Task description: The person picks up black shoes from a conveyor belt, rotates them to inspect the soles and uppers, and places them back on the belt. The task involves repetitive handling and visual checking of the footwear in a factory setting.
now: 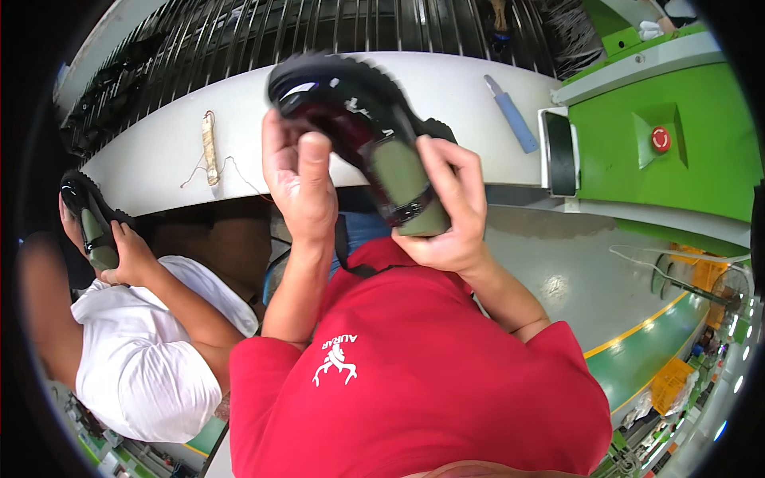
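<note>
A glossy black and olive-green boot (398, 171) hangs tilted above the near edge of the white worktop, its toe up and to the left, its ridged sole facing away. Around the green shaft, my right hand (454, 199) is closed, thumb on the near side. My left hand (303, 179) is by the toe, thumb and fingers spread apart; its fingertips meet the toe's lower edge and are partly hidden there. The toe end is smeared by motion.
On the white worktop (239, 95) lie a string-wrapped stick (209, 150) and a blue-handled knife (514, 119). A dark-screened phone-like device (560, 151) stands beside a green machine (621, 159) with a red button (661, 139). Left, a co-worker in white holds a similar boot (94, 231). Metal bars (335, 28) run behind.
</note>
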`<state>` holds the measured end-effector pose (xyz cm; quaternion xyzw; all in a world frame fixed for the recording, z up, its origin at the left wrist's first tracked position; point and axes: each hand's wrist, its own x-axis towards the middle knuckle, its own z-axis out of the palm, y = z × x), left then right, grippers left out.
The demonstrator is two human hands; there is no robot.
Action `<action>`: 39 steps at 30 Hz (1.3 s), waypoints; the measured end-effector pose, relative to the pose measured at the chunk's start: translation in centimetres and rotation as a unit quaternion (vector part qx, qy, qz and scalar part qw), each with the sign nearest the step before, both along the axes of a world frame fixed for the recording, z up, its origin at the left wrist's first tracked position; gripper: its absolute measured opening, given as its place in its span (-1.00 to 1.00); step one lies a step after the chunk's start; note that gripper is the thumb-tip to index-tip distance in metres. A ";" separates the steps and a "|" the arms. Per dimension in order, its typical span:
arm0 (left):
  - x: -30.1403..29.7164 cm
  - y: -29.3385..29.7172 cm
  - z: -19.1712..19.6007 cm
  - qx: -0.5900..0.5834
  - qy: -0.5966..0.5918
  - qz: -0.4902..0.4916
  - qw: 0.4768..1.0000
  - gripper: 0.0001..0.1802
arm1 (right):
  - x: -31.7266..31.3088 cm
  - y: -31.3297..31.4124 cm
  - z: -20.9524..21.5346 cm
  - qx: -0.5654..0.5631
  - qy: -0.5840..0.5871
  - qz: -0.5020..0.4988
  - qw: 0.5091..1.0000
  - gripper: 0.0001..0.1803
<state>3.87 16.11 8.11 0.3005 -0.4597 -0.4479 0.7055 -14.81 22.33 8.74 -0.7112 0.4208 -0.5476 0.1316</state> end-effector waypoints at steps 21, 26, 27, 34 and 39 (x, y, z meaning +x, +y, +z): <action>0.7 4.4 -0.3 0.202 0.187 -0.076 0.958 -0.19 | 1.4 -4.2 0.2 0.195 -0.182 0.220 0.938 -0.61; 0.7 4.4 -0.9 0.157 0.174 -0.055 0.971 -0.21 | 1.5 -3.4 1.3 0.147 -0.185 0.179 0.955 -0.79; 0.8 4.2 -0.8 0.152 0.159 -0.058 0.974 -0.21 | 1.5 -3.2 1.5 0.139 -0.174 0.165 0.961 -0.80; 0.5 3.6 -0.5 0.134 0.098 -0.073 0.983 -0.24 | -0.1 -3.1 2.4 0.147 -0.118 0.169 0.967 -0.81; -0.5 3.2 1.9 0.078 -0.021 -0.076 0.994 -0.24 | -1.2 -5.9 5.1 0.233 -0.182 0.231 0.927 -0.74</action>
